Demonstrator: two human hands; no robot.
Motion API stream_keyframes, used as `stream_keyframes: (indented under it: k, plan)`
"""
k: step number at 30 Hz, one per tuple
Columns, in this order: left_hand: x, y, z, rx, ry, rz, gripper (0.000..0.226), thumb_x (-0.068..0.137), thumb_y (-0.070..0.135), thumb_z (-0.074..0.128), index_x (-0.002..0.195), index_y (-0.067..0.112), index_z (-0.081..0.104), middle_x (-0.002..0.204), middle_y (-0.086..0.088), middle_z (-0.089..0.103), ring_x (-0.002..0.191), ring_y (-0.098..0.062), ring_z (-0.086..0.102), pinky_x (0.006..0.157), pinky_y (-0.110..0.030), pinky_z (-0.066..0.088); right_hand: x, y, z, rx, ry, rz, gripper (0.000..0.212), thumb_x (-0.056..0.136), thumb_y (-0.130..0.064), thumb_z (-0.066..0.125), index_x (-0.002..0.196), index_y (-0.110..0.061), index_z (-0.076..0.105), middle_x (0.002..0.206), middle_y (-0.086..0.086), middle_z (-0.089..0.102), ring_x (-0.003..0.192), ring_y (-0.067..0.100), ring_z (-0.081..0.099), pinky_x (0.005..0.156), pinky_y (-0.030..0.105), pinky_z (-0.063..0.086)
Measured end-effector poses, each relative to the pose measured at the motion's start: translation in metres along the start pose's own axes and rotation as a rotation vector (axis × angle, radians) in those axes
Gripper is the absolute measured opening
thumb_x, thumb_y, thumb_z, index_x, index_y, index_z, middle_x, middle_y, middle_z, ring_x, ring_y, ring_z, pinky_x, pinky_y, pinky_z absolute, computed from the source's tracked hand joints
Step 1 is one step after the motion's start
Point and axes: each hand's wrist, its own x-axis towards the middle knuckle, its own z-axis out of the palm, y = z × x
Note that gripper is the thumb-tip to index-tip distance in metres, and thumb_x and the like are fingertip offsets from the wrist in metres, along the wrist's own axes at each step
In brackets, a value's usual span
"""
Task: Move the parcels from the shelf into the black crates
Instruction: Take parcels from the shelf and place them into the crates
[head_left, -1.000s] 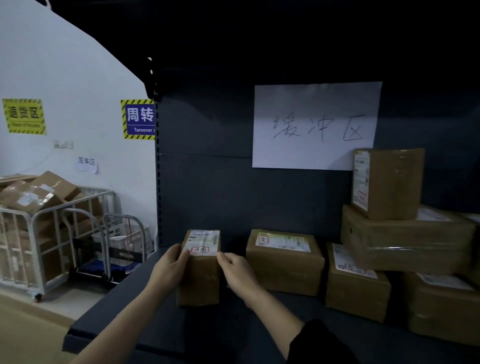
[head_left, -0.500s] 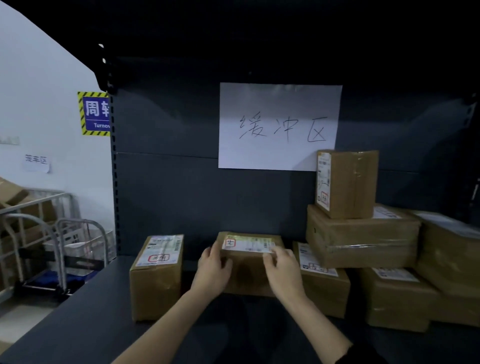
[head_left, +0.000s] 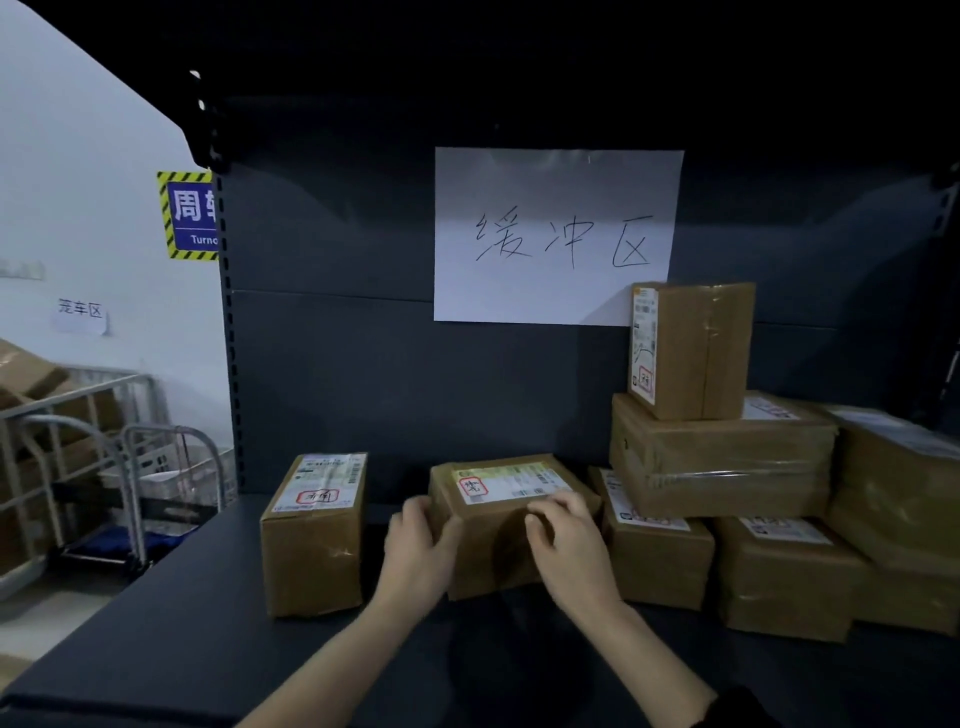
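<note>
While on shelf, parcel beneath 缓冲区 sign

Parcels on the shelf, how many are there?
7. Left parcel; held parcel, between left hand and right hand; next parcel; big parcel with upright parcel on it; low parcel; far-right parcel. More may hide behind.

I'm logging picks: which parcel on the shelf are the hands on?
The wide middle parcel: left hand and right hand grip its front corners. The tall parcel beside it and the right stack are untouched.
</note>
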Motion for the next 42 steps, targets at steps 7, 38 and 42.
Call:
stream_keyframes:
  k: [7, 38, 42]
  plan:
    - [0.087, 0.012, 0.004, -0.155, -0.132, -0.185, 0.058, 0.096, 0.028, 0.046, 0.147, 0.013, 0.021, 0.148, -0.01, 0.035, 0.133, -0.03, 0.038, 0.111, -0.043, 0.032, -0.016, 0.008, -0.011, 0.104, -0.099, 0.156, 0.042, 0.098, -0.031, 0.042, 0.137, -0.016, 0.044, 0.135, -0.003, 0.04, 0.117, 0.009, 0.047, 0.099, 0.018, 0.037]
    - [-0.05, 0.01, -0.038, -0.065, 0.039, -0.099, 0.054, 0.093, 0.028, 0.051, 0.142, 0.012, 0.033, 0.138, -0.011, 0.036, 0.123, -0.024, 0.043, 0.1, -0.036, 0.039, -0.016, -0.032, 0.001, 0.462, -0.278, 0.255, 0.048, 0.098, -0.035, 0.04, 0.143, -0.016, 0.038, 0.142, 0.001, 0.046, 0.128, 0.014, 0.044, 0.106, 0.027, 0.036]
    - [-0.048, 0.017, -0.033, 0.023, 0.078, 0.03, 0.052, 0.094, 0.023, 0.05, 0.142, 0.016, 0.032, 0.142, -0.006, 0.033, 0.133, -0.022, 0.032, 0.107, -0.036, 0.033, -0.014, -0.028, -0.011, 0.419, -0.24, 0.22, 0.05, 0.098, -0.035, 0.04, 0.144, -0.016, 0.033, 0.145, 0.003, 0.041, 0.133, 0.015, 0.039, 0.106, 0.025, 0.031]
